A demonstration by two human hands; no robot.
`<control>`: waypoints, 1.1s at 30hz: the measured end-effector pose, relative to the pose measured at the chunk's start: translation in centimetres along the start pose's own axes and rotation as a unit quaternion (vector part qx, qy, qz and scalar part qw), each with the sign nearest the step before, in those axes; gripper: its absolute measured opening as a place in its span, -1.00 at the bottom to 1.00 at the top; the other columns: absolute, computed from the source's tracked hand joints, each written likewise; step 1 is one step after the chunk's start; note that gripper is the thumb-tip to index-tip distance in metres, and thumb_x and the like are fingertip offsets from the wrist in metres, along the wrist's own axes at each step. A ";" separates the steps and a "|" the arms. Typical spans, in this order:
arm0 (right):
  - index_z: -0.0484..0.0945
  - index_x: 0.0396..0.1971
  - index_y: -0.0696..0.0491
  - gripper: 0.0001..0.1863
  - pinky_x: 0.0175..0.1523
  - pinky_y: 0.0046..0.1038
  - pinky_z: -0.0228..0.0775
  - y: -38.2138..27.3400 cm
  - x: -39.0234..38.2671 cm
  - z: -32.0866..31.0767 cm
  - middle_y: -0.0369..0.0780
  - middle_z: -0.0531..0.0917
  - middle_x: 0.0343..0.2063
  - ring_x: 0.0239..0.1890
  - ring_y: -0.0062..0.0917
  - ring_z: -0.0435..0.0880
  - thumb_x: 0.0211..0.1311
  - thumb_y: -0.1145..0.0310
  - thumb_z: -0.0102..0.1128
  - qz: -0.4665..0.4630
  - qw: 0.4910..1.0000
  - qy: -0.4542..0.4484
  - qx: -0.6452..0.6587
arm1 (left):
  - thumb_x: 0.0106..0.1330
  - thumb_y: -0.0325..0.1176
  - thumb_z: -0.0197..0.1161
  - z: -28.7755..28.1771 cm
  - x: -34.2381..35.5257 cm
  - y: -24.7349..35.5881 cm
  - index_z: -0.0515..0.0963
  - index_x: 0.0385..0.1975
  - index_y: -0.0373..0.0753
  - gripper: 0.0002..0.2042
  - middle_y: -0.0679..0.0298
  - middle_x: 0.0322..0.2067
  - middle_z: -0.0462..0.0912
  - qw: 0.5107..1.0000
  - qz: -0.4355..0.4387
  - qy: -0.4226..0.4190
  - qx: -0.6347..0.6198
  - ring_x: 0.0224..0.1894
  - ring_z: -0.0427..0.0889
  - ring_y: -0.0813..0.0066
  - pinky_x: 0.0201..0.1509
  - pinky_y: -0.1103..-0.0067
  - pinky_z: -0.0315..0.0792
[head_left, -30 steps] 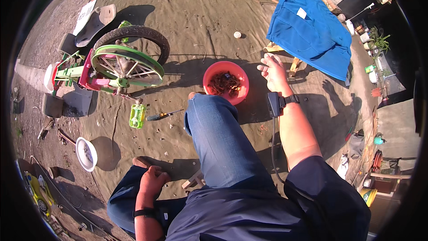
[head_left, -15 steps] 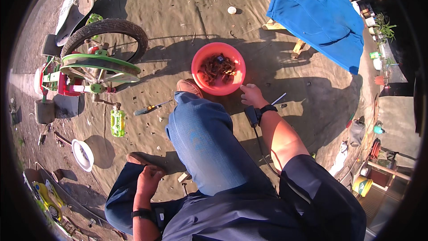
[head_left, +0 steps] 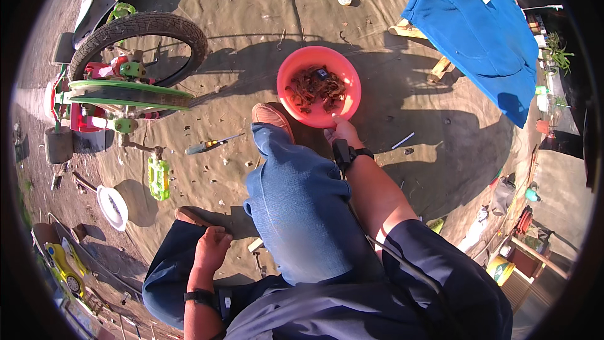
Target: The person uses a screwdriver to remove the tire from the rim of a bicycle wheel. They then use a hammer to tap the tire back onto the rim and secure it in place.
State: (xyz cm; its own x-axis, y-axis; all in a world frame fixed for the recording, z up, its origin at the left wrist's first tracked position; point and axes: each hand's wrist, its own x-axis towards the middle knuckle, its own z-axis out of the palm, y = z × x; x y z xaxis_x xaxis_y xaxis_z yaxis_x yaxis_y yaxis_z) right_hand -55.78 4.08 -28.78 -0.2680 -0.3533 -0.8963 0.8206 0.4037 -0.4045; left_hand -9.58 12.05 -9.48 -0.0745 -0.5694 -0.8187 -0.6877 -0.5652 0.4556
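Observation:
A red plastic basin (head_left: 354,97) stands on the ground cloth ahead of me, with dark brown clumped scraps (head_left: 314,88) and a small dark object (head_left: 322,73) inside. At its near right rim is my right hand (head_left: 340,130), its thumb over the edge and its other fingers at the outer wall, partly hidden. A black device with a cable is strapped at that wrist. My left hand (head_left: 212,249) is by my bent left knee, fingers curled in and nothing visible in them.
Left of the basin stands an upturned small bicycle with a black tyre (head_left: 141,24) and green pedal (head_left: 158,178). A screwdriver (head_left: 211,145) lies nearer. A white bowl (head_left: 113,208) sits at lower left. Blue cloth (head_left: 475,38) covers a wooden-legged stool at upper right.
My right hand has moved up and left from beside the basin onto its near rim. My left hand has stayed by the knee. The whole view has shifted slightly.

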 end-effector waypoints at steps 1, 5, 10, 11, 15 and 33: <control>0.43 0.08 -0.01 -0.70 -0.35 -0.56 0.54 0.1 0.7 0.1 -0.22 0.68 -0.19 -0.33 -0.45 0.68 0.42 0.28 0.10 0.003 1.000 -0.007 0.017 | 0.28 -0.31 0.34 0.0 -0.1 0.2 0.51 -0.06 -0.40 -0.66 0.06 -0.31 0.75 1.000 -0.001 0.000 -0.001 -0.23 0.75 0.31 -0.08 0.48 0.58; 0.45 0.00 -0.01 -0.75 -0.51 -0.66 0.44 -2.6 0.1 1.7 -0.24 0.67 -0.28 -0.47 -0.55 0.62 0.39 0.29 0.13 0.003 0.996 -0.084 0.013 | 0.28 -0.31 0.33 0.0 0.1 0.1 0.51 -0.05 -0.41 -0.65 0.03 -0.27 0.75 1.000 0.003 0.002 0.014 -0.18 0.75 0.27 -0.05 0.47 0.58; 0.44 -0.08 0.10 -0.77 -0.49 -0.60 0.46 -5.6 0.3 2.0 -0.18 0.66 -0.31 -0.44 -0.53 0.63 0.38 0.32 0.12 -0.043 0.999 -0.028 0.010 | 0.27 -0.30 0.32 0.0 0.3 0.3 0.51 -0.05 -0.41 -0.65 0.02 -0.25 0.75 1.000 0.001 0.002 0.029 -0.16 0.75 0.22 -0.03 0.45 0.57; 0.44 -0.09 0.11 -0.79 -0.50 -0.60 0.45 -6.4 1.0 1.3 -0.16 0.65 -0.32 -0.45 -0.54 0.62 0.37 0.34 0.11 -0.055 0.998 -0.037 0.023 | 0.27 -0.30 0.33 0.0 0.4 0.5 0.51 -0.05 -0.41 -0.65 0.02 -0.25 0.75 0.999 -0.002 0.001 0.034 -0.16 0.75 0.22 -0.03 0.46 0.57; 0.42 -0.06 0.12 -0.77 -0.52 -0.63 0.43 -8.9 3.2 -0.3 -0.16 0.63 -0.31 -0.44 -0.51 0.62 0.34 0.41 0.12 -0.029 0.997 0.007 0.067 | 0.27 -0.29 0.32 0.1 0.6 0.3 0.51 -0.04 -0.40 -0.64 0.02 -0.25 0.75 0.999 -0.014 0.001 0.030 -0.15 0.75 0.23 -0.03 0.46 0.57; 0.41 0.00 0.08 -0.69 -0.24 -0.41 0.64 -8.6 3.5 -9.9 -0.15 0.63 -0.16 -0.27 -0.34 0.67 0.39 0.26 0.19 -0.101 0.957 0.115 0.245 | 0.28 -0.32 0.30 0.0 0.6 0.5 0.50 -0.02 -0.44 -0.63 0.01 -0.28 0.74 1.000 -0.023 0.009 -0.016 -0.24 0.76 0.29 -0.07 0.48 0.58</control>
State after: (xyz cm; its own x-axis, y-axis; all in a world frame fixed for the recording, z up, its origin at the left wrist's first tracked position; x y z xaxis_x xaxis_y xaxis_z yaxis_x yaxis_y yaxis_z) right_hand -68.76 7.68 -30.25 -0.5040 -0.1645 -0.8479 0.8635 -0.1179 -0.4904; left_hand -9.94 11.45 -9.71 -0.0294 -0.5535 -0.8323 -0.6671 -0.6093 0.4287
